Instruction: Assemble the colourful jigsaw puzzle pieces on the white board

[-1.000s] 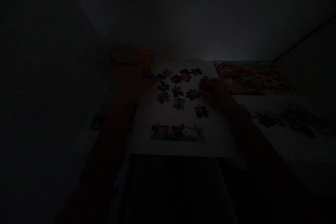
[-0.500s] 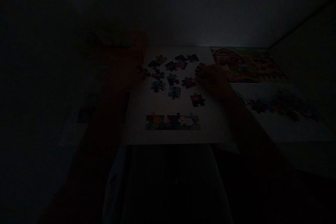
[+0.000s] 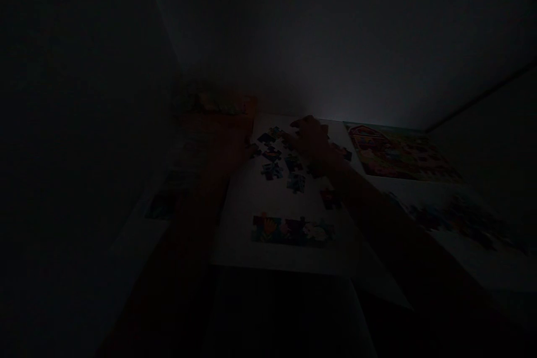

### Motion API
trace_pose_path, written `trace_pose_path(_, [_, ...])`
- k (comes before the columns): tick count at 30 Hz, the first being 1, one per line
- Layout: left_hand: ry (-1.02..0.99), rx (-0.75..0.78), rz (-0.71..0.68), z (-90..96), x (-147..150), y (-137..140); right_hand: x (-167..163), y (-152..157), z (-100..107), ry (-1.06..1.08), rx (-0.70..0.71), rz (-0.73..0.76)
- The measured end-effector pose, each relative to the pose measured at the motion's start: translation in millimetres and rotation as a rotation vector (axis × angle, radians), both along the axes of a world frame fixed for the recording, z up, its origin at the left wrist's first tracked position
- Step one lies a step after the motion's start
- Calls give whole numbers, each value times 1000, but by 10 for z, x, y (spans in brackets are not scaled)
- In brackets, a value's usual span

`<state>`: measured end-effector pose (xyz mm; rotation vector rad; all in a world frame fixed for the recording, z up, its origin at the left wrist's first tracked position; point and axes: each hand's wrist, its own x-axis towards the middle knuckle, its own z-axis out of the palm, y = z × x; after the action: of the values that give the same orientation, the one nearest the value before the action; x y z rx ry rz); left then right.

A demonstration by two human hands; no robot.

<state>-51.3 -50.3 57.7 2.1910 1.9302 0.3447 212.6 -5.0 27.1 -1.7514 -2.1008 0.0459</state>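
The scene is very dark. My right hand [image 3: 311, 139] reaches over the far part of a white board [image 3: 241, 251], thumb and fingers apart, above loose jigsaw pieces and partly covering them. My left hand [image 3: 230, 148] is at the board's left edge, its fingertips by a dark puzzle piece [image 3: 254, 151]; the dimness hides whether it grips it. Several loose pieces lie between the hands and nearer me, among them a bluish piece [image 3: 296, 182] and a dark red piece [image 3: 330, 198]. A joined strip of pieces [image 3: 289, 230] with an orange flower and a white rabbit lies near the front edge.
A farm picture sheet [image 3: 403, 151] with a red barn lies right of the board. Nearer me on that side is a heap of loose pieces [image 3: 461, 221]. An orange box-like object [image 3: 218, 109] stands at the back left. A pale wall [image 3: 335, 39] rises behind.
My right hand has moved left from the right-hand pieces to the far middle ones, its fingers now spread. My left hand stays by the left pieces. The whole view has shifted.
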Motion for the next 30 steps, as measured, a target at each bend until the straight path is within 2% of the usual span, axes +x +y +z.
trace_pose_path(4, [-25,48,10,-31,2,6,-227,267,-43,-1,-71,-59])
trace_pose_path(9, [-106,162,-22,-132,-20,58,-279,352,-48,134,-199,-63])
trace_pose_path(13, [-192,190,-15,-191,-24,92,-202,229,99,422,-171,108])
trace_pose_path(15, [-257,246,-34,-205,-32,110,-48,30,189,595,-158,227])
trace_pose_path(17, [-313,314,-66,-187,-36,130,203,-292,243,695,-122,284])
trace_pose_path(20, [-374,452,-114,-69,13,149,672,-969,201,764,-69,220])
trace_pose_path(23, [-441,569,-196,112,198,74,1065,-1689,43,801,-99,89])
trace_pose_path(25, [-431,524,-333,209,390,-109,1212,-2061,-73,767,-142,18])
trace_pose_path(27, [-346,399,-494,243,595,-435,1261,-2292,-167,691,-184,-11])
trace_pose_path(28, [-289,342,-557,228,690,-645,1257,-2356,-203,653,-202,-16])
trace_pose_path(30, [-227,279,-574,128,847,-1115,1215,-2412,-253,604,-235,-7])
